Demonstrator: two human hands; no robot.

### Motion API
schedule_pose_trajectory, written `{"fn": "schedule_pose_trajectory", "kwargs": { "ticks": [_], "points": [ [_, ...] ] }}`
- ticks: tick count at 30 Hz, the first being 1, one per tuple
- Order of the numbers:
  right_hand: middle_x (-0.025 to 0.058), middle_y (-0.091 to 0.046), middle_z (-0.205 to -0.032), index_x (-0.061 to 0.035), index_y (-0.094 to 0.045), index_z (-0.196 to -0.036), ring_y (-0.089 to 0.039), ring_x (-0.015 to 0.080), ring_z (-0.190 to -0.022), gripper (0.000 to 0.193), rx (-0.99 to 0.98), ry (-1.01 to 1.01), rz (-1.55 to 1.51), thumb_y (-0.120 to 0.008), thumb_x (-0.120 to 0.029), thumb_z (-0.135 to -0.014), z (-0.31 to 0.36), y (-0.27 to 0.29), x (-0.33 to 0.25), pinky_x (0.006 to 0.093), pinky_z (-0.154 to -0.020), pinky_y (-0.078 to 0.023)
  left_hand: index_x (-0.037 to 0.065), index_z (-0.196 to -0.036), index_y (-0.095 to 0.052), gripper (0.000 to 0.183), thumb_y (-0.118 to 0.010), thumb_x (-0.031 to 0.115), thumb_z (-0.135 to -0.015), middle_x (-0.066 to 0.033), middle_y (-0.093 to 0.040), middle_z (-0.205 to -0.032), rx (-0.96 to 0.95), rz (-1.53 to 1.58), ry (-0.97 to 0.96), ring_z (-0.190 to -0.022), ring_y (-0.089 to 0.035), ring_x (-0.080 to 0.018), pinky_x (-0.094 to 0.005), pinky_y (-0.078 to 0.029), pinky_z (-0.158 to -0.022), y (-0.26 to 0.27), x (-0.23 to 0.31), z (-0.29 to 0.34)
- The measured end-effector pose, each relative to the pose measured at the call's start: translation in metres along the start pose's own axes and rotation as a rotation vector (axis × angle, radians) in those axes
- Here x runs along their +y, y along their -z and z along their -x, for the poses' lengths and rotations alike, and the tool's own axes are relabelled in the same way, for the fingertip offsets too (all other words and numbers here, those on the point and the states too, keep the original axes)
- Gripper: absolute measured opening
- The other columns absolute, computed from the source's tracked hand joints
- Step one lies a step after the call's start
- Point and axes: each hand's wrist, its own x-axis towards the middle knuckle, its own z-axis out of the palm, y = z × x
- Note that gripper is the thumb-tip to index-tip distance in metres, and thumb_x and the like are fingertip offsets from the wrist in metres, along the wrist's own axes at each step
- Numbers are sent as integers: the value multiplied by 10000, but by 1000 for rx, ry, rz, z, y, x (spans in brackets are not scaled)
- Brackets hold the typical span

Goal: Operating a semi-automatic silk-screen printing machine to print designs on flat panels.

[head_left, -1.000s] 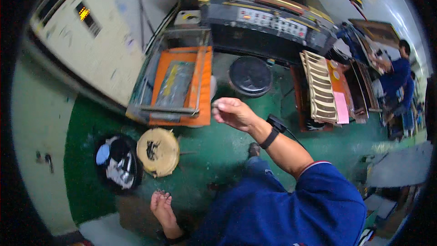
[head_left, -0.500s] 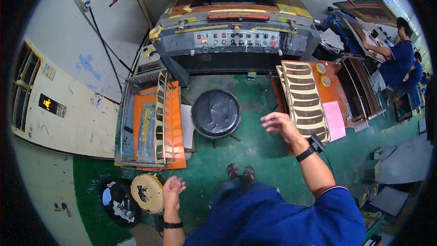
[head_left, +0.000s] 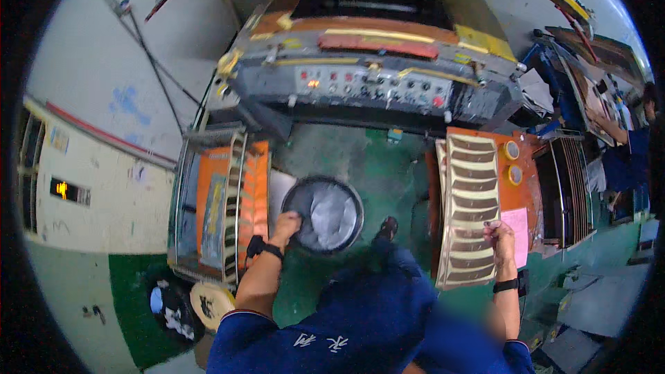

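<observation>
Stack of cream die-cut sheets point(head_left: 472, 208) lies on the orange table point(head_left: 528, 190) to my right, long axis running away from me toward the big press point(head_left: 374, 62). My right hand point(head_left: 500, 237) sits at its near right edge, fingers curled onto the top sheet, so it is the nearer hand. My left hand point(head_left: 285, 225) grips the near-left rim of the round black bin point(head_left: 323, 213), well apart from the stack.

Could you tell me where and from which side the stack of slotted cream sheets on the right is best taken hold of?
Probably at its near short edge, from the person's side. The stack of slotted sheets lies flat and long, running away toward the machine, and its near end overhangs the orange table. The right hand already rests at that near corner.
</observation>
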Motion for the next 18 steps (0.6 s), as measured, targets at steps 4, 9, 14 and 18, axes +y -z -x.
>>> {"fn": "schedule_pose_trajectory", "kwargs": {
  "ticks": [4,9,14,18],
  "points": [
    [51,-635,-797,-57,-613,-873,-619,131,-721,206,38,-9,62,-421,-20,-806,-51,2,-28,243,-620,-521,8,-952,-669,227,-631,80,-740,-74,-652,-711,-21,-21,136,-595,-613,-163,-293,-497,-529,24,17,-42],
    [43,-642,-841,-65,-613,-885,-620,133,-743,177,-18,-4,2,-446,-63,-828,-101,-16,-58,256,-659,-518,6,-987,-647,227,-632,57,-767,-88,-656,-760,143,-196,133,-600,-612,-187,-308,-500,-525,75,51,-83],
    [45,-646,-847,-67,-612,-888,-616,138,-746,157,-34,-1,-61,-462,-80,-844,-155,-26,-67,259,-655,-507,16,-714,-589,189,-453,-52,-826,-47,-573,-691,129,-263,-332,-600,-550,-163,-336,-454,-526,102,211,-137],
    [38,-650,-828,-68,-632,-898,-614,133,-764,145,26,123,-75,-502,-131,-879,-174,-35,-100,254,-671,-478,41,-741,-599,186,-440,-41,-791,-42,-581,-709,49,8,-346,-613,-544,-145,-280,-470,-548,69,437,-179]
  ]
}}
